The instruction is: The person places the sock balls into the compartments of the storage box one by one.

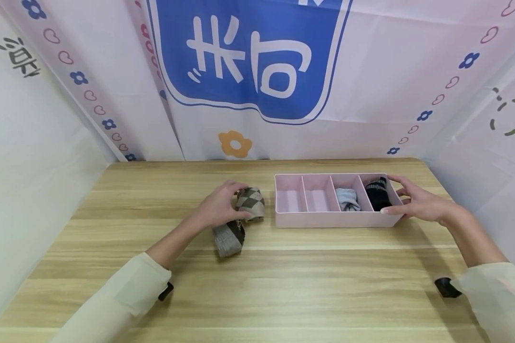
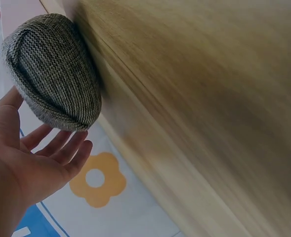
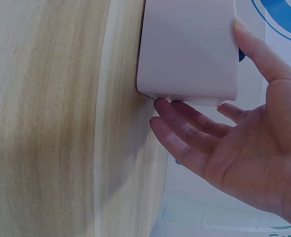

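Spread around rolled argyle sock (image 1: 252,201) with left hand (image 1: 220,205); pinching end of pink compartment box (image 1: 326,220) with right hand (image 1: 426,203), toward surface's (image 1: 309,290) rear right corner.

Arms (image 1: 176,244) extended, left grip (image 1: 221,205) loosely arched, right grip (image 1: 424,204) bent, thumb apart

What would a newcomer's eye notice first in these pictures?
Probably the blue sign with white writing on the back cloth. Below it, right of centre in the head view, the pink box stands on the wooden table, with a checked sock and a grey sock to its left.
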Motion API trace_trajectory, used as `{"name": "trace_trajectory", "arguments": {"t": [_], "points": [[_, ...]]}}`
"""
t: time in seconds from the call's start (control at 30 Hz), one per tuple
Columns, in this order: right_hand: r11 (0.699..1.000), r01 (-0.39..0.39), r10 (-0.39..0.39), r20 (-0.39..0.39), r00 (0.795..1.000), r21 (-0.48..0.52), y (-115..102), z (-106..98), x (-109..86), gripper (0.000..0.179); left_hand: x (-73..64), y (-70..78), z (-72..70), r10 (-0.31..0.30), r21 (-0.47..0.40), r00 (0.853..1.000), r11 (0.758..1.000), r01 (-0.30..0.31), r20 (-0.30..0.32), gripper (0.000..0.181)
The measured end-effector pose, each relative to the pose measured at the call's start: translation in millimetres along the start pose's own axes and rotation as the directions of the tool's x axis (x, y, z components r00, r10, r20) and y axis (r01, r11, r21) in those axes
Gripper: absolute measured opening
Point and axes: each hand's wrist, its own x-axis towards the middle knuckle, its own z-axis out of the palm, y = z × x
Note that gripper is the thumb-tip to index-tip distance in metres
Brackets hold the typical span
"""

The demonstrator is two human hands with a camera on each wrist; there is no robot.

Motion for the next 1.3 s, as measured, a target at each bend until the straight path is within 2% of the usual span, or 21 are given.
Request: {"name": "trace_trajectory", "arguments": {"t": [0.17,0.33,0.57,0.83,1.3], "points": [[1.0,0.005,-0.005,0.0,1.0,0.0,0.1,0.5,0.6,0.102,4.2,-0.8,2.7,0.024,-0.037,1.0,0.999,-0.024,0.02,0.079],[1.0,0.013,-0.013,0.005,1.0,-0.002,0.0,-0.5,1.1,0.102,7.4,-3.5,3.4,0.024,-0.067,0.999,0.998,-0.021,0.043,0.085],[1.0,0.003,-0.003,-0.002,1.0,-0.002,-1.5,-0.1,0.5,0.102,11.8,-4.9,5.1,0.025,-0.021,0.999,0.999,-0.024,0.047,0.092],[1.0,0.006,-0.006,-0.002,1.0,-0.007,0.4,-0.8,0.0,0.102,14.7,-7.5,7.1,0.027,-0.012,0.999,1.0,-0.026,0.045,0.087],[1.0,0.006,-0.006,-0.002,1.0,0.024,2.3,0.6,1.1,0.103,21.2,-8.3,7.4,-0.002,-0.065,0.998,0.998,0.006,0.06,0.081]]}}
